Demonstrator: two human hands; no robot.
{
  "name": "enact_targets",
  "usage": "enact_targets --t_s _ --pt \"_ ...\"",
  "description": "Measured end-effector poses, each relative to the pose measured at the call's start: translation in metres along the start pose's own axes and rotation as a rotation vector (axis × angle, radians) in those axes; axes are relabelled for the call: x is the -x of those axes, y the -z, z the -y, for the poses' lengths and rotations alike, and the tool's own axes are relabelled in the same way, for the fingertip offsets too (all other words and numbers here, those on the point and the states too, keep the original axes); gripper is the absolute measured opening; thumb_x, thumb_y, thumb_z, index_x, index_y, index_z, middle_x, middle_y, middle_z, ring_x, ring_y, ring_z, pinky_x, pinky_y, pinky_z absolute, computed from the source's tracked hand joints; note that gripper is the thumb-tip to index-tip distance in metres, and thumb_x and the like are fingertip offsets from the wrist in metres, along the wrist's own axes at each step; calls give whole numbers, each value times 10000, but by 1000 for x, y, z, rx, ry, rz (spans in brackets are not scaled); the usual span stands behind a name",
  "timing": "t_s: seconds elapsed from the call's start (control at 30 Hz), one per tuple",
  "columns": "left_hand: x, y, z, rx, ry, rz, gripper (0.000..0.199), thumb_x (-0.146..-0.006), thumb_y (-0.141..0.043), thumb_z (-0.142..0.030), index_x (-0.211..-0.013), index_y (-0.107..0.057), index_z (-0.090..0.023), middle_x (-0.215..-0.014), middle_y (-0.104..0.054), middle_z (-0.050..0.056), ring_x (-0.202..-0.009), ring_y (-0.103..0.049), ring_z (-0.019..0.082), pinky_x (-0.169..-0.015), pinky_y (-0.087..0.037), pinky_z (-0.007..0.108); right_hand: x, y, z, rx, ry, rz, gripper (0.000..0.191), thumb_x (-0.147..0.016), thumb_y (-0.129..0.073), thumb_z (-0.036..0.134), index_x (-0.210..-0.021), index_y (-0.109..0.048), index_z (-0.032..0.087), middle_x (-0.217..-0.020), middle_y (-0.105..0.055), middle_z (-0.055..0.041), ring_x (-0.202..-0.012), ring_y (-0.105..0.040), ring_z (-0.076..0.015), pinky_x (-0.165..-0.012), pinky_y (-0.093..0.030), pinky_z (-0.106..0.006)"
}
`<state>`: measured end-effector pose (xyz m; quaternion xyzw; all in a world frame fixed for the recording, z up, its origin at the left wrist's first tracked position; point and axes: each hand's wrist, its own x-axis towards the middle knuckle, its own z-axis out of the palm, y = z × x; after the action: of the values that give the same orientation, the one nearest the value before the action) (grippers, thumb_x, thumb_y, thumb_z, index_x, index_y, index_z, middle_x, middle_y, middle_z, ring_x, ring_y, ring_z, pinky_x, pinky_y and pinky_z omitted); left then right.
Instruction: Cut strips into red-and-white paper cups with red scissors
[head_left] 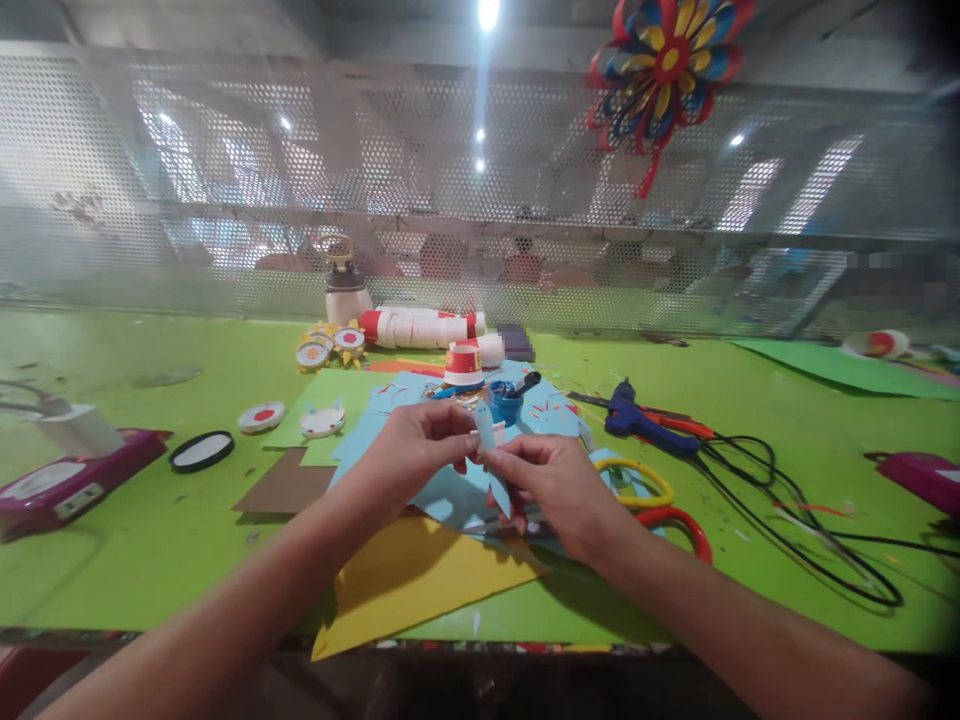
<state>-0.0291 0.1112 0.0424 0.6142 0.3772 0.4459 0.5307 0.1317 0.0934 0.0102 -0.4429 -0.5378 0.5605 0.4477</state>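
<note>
A light blue paper cutout (499, 493), long and pointed at its lower end, is held up between my two hands. My left hand (424, 437) is closed, its thumb and fingertip pinching the cutout's upper left side. On the other side, my right hand (559, 485) pinches the same piece near its middle. A small white part shows behind the cutout, but I cannot make out what it is. Under my hands lie light blue paper sheets (442, 495), with scissors (679, 522) partly under the right forearm. Just beyond stand a blue paint jar (505, 402) and a red and white paper cup (463, 366).
Yellow paper (420, 575) lies near the front edge, brown paper (281, 485) to the left. A blue glue gun (649, 425) with a looping black cable (810, 520) is at right. Power strips (67, 490) and a black-rimmed disc (202, 452) sit left; stacked cups (427, 328) and a bottle (347, 295) stand behind.
</note>
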Motion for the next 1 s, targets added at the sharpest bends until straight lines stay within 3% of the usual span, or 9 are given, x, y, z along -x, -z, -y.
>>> enact_targets --t_s 0.23,0.5,1.0 --pt "0 0 3 -51 -2 19 168 -627 -719 -260 -675 -623 -132 -599 -609 -5 -567 -522 109 -551 -410 247 0 0 -1 -30 -17 17 364 -664 -737 501 -653 -662 145 -489 -629 0 -321 -489 -64 -302 -379 -166" --pt "-1 3 6 -101 -8 -11 220 -705 -693 -301 -588 -575 -157 -514 -533 -52 -502 -448 76 -531 -341 229 3 -2 4 -22 -86 60 335 -648 -754 456 -653 -614 152 -476 -607 15 -360 -538 -76 -327 -365 -157" --pt "-1 4 8 -98 27 29 245 -728 -688 -307 -561 -576 -166 -525 -518 -51 -516 -427 85 -532 -329 235 5 -1 3 -52 -58 56 337 -670 -738 468 -679 -634 148 -488 -616 17 -374 -534 -65 -343 -371 -155"
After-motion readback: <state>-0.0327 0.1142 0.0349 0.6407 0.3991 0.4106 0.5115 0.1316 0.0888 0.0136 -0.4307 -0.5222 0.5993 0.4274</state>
